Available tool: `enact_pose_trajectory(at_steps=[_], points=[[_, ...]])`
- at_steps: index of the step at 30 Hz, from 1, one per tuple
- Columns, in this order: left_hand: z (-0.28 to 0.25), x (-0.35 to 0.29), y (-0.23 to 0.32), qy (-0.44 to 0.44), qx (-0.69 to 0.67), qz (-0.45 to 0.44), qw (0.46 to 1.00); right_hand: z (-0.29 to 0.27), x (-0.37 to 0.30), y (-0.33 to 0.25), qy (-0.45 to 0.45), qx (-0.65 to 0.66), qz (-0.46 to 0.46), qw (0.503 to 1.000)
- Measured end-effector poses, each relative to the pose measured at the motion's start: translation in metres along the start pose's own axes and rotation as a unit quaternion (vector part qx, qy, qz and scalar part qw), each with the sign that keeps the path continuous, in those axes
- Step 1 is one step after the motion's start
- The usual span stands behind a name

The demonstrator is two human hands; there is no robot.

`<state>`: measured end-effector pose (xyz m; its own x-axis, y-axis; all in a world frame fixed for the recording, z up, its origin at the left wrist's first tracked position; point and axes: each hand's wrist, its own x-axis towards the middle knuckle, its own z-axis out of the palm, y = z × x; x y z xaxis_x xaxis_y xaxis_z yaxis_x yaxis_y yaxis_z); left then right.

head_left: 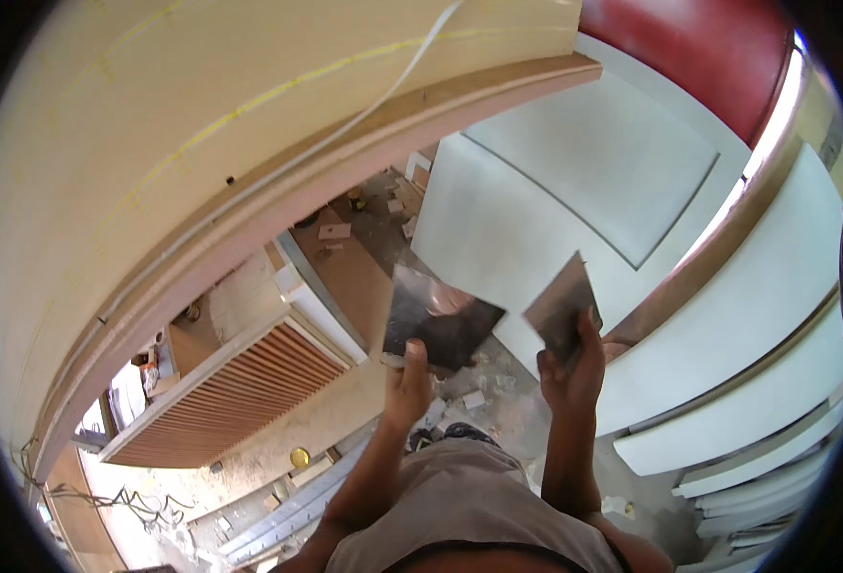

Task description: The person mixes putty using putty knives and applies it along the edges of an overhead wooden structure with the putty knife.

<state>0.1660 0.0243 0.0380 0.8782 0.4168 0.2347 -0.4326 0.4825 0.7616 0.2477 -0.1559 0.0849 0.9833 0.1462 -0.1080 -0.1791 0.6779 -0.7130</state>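
Note:
My left hand [409,382] grips the lower left edge of a dark, shiny, roughly four-sided flat plate [440,320], with the thumb lying on its face. Other fingertips show just beneath the plate's lower edge. In my right hand [576,368] is a smaller grey-brown flat plate [565,307], tilted with one corner pointing up. Thumb and fingers close on its lower part. The two plates are apart, both held up in front of my body. Whether either has a handle is hidden by my hands.
Beyond my right hand stands a large white panel [536,210] with a grooved outline. Curved white panels [727,334] line the right side. A long ledge [345,134] with a white cable crosses the upper left. Below it sits a slatted wooden panel [230,401]. Debris [474,399] litters the floor.

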Motion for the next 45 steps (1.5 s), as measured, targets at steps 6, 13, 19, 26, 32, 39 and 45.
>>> enact_pose_trajectory(at_steps=[6,13,19,26,32,39,45], points=[[-0.006,-0.010,0.005,-0.064,0.227,0.057,0.970,0.003,-0.020,0.004,-0.118,-0.056,0.154,0.979],[-0.004,-0.035,0.022,-0.134,0.564,0.121,0.806,0.013,-0.016,-0.012,-0.220,-0.051,0.240,0.944],[-0.077,-0.112,-0.033,0.010,0.443,-0.012,0.896,0.042,-0.012,0.030,-0.278,-0.195,0.086,0.937],[-0.105,-0.139,-0.066,0.228,0.268,-0.062,0.934,0.157,-0.020,0.054,-0.296,-0.228,-0.281,0.884],[-0.149,-0.165,-0.075,0.277,0.239,-0.052,0.929,0.201,-0.025,0.069,-0.196,-0.431,-0.480,0.738],[-0.132,-0.161,-0.048,0.298,0.218,-0.100,0.924,0.182,-0.052,0.068,-0.354,-0.442,-0.406,0.718],[-0.145,-0.163,-0.064,0.280,0.191,-0.072,0.938,0.175,0.000,0.027,-0.224,-0.378,-0.454,0.775]])
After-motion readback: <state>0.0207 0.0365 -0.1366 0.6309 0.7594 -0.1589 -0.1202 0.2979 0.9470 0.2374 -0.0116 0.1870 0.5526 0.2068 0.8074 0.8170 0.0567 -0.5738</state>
